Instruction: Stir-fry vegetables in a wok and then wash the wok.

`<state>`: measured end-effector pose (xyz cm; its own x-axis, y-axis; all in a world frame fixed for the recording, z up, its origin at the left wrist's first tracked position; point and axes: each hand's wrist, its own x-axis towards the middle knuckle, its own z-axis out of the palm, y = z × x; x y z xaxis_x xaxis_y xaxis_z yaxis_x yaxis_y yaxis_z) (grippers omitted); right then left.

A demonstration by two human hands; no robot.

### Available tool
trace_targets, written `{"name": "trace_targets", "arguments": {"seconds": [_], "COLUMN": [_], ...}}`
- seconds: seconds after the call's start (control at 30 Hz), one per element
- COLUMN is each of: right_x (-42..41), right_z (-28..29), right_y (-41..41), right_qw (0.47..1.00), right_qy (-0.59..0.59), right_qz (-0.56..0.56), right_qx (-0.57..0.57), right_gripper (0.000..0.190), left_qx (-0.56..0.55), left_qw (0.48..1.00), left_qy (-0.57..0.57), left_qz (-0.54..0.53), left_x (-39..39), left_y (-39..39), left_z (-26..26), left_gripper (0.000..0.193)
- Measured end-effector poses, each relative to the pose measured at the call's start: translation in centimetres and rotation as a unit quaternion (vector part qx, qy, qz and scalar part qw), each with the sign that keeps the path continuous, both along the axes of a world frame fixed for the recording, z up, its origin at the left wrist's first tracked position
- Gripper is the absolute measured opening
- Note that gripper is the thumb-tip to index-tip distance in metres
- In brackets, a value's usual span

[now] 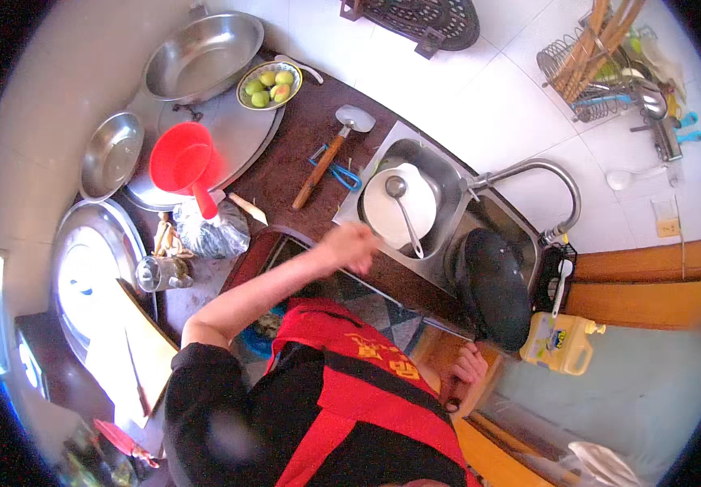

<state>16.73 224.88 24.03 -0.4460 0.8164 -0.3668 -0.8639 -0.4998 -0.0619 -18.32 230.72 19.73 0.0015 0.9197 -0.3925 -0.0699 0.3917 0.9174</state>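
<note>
My left hand (353, 243), blurred and curled, hovers by the front rim of the steel sink's left basin (448, 176). Whether it grips anything is unclear. In that basin sits a white bowl (381, 207) with a steel ladle (408, 216) lying across it. My right hand (467, 368) is at the counter's front, fingers bent, just below a black wok (493, 286). The wok tilts over the right basin (493, 213) and its near edge. I cannot tell whether my right hand touches the wok.
A gooseneck faucet (560, 170) arches behind the sink. Left of it lie a wooden-handled spatula (323, 167) and a blue-handled peeler (343, 175). Further left are a red dipper (183, 158), a fruit bowl (270, 85) and a knife (134, 365) on a cutting board (149, 347). A yellow jug (554, 344) stands right.
</note>
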Motion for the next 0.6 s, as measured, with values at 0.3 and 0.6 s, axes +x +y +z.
{"name": "trace_targets", "arguments": {"seconds": [0.3, 0.6], "right_x": [5.9, 12.0], "right_z": [3.5, 6.4], "right_y": [1.9, 3.4], "right_qw": [0.933, 0.781], "right_qy": [-0.347, -0.617], "right_qz": [0.096, 0.096], "right_qx": [0.004, 0.005], "right_gripper": [0.01, 0.014], "left_qx": [0.088, 0.155], "left_qw": [0.79, 0.699], "left_qy": [0.558, 0.679], "left_qz": [0.236, 0.165], "left_x": [-10.1, -11.8], "left_y": [-1.4, 0.7], "left_z": [-5.5, -7.7], "left_gripper": [0.025, 0.032]}}
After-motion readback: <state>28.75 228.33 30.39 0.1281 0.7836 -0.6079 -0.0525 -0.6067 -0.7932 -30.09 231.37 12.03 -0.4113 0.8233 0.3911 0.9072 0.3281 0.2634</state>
